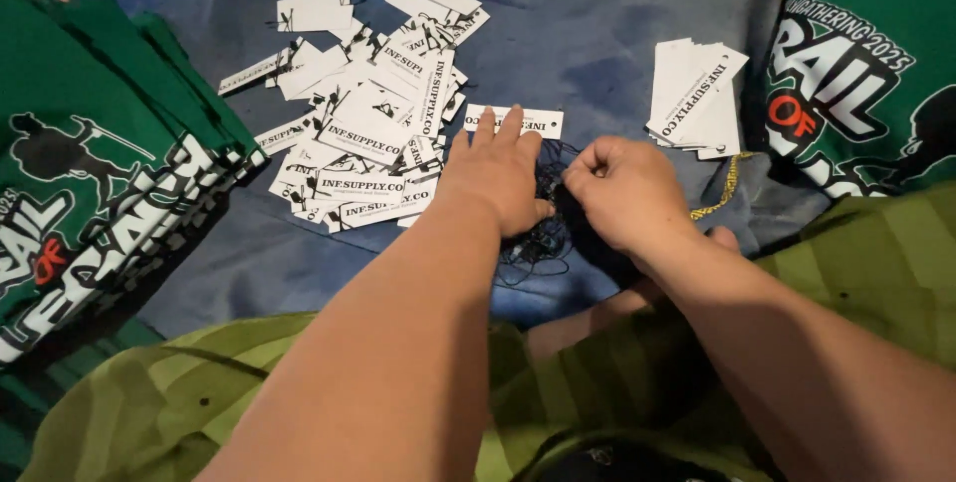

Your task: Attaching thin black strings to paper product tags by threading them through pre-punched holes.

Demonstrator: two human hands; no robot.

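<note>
- Underneath both my hands I see a blue cloth [617, 34].
- Far out beyond each hand lies a stack of folded green shirts [90, 183].
- Ahead and outward of my left hand [495, 178] spreads a loose heap of white tags [373, 119]; that hand rests flat, fingers extended, on a tangle of black strings [538, 243].
- My right hand [625, 193] is curled, pinching strings from the same tangle.
- Beyond my right hand sits a smaller neat tag stack [694, 99].
</note>
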